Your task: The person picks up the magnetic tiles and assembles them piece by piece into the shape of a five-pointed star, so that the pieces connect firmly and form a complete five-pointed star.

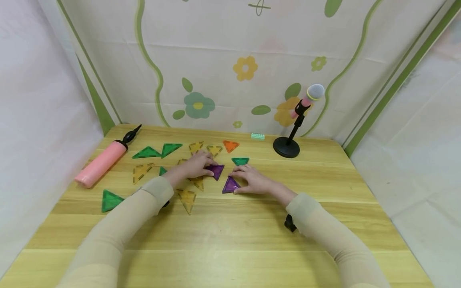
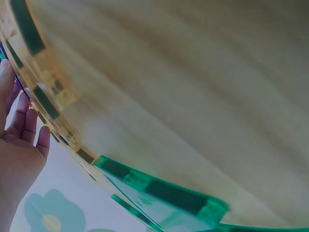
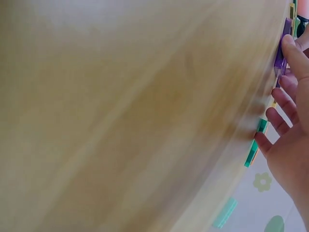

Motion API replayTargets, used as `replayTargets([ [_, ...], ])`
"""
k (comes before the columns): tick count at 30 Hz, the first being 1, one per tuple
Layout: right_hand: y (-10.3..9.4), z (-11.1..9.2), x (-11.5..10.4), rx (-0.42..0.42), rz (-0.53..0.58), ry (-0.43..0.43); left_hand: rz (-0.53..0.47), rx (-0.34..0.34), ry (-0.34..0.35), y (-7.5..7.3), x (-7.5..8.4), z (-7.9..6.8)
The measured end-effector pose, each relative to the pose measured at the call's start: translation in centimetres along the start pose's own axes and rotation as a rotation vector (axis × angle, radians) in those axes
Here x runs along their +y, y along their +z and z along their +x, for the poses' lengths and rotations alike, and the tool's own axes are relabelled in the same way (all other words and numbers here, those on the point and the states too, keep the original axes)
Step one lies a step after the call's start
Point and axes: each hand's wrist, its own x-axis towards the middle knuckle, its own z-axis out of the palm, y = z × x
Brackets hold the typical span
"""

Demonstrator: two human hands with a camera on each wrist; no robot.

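Near the middle of the table, my left hand pinches the left corner of a purple translucent triangle tile between thumb and fingers. Just to the right, my right hand grips a second purple triangle tile, thumb at its near edge and fingertips at its top. A small gap separates the two purple tiles. Behind the right fingers lies a green triangle tile. Several yellow tiles lie around and partly under my left hand and wrist. The right wrist view shows the thumb against the purple tile.
Green tiles and a yellow one lie to the left, beside a pink hand pump. Toward the back are an orange tile, a mint block and a microphone on a black stand. A patterned curtain borders the table.
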Motion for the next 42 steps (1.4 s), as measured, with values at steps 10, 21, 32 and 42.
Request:
replayTargets([
  [10,0.0,-0.1,-0.3,0.015,0.042,0.044,-0.004,-0.010,0.040,0.2,1.4,-0.9],
  [21,0.0,-0.2,-1.0,0.048,0.033,0.093,0.024,-0.034,0.057,0.2,3.4,-1.9],
  [32,-0.5,-0.4,-0.3,0.094,0.135,0.116,-0.034,-0.033,0.023,0.9,3.3,-2.2],
  [42,-1.8,0.3,2.5,0.161,0.112,0.178,-0.088,-0.044,-0.005,1.1,3.1,-2.2],
])
